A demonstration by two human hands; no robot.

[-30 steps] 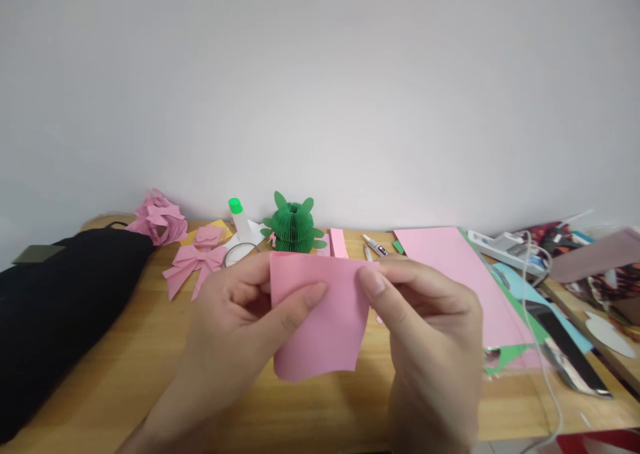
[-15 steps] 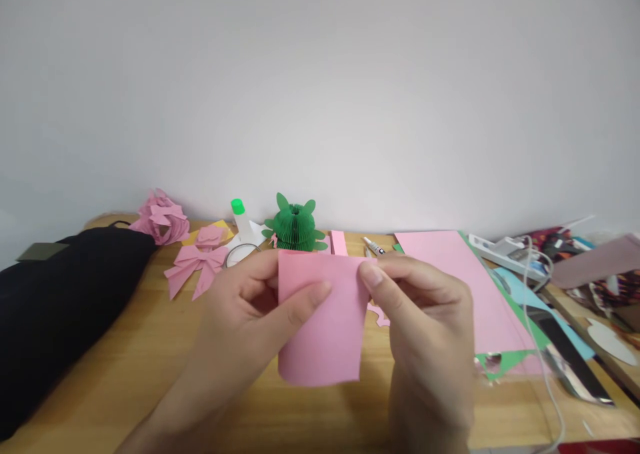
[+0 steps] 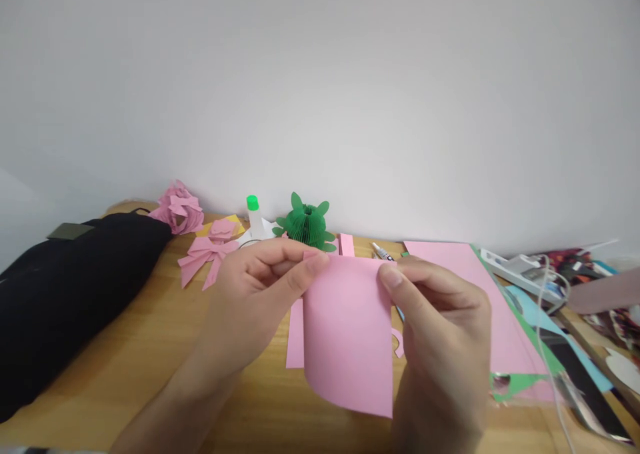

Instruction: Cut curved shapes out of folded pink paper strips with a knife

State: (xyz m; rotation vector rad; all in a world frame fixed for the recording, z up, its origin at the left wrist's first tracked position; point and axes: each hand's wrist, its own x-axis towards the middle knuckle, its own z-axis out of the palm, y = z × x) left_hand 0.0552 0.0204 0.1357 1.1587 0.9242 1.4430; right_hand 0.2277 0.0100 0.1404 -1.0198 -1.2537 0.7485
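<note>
A pink sheet of paper (image 3: 347, 334) hangs upright between my hands, its lower part curving away. My left hand (image 3: 267, 294) pinches its top left corner between thumb and fingers. At the top right corner, my right hand (image 3: 435, 321) grips the same sheet, thumb in front. Behind the sheet's left edge shows a pink paper strip (image 3: 295, 337). A small curved pink scrap (image 3: 398, 343) lies beside my right hand, partly hidden.
At the back stand a green honeycomb paper figure (image 3: 306, 227) and a glue stick (image 3: 255, 217). Pink paper bows (image 3: 207, 254) and a pink paper ball (image 3: 179, 207) lie left, near a black bag (image 3: 90, 301). Large pink paper (image 3: 505, 327), a power strip (image 3: 520, 274) and a cable are right.
My left thumb has moved up from the sheet's middle to its top left corner. More of the sheet's face shows, and its lower edge hangs lower. The view has shifted slightly left.
</note>
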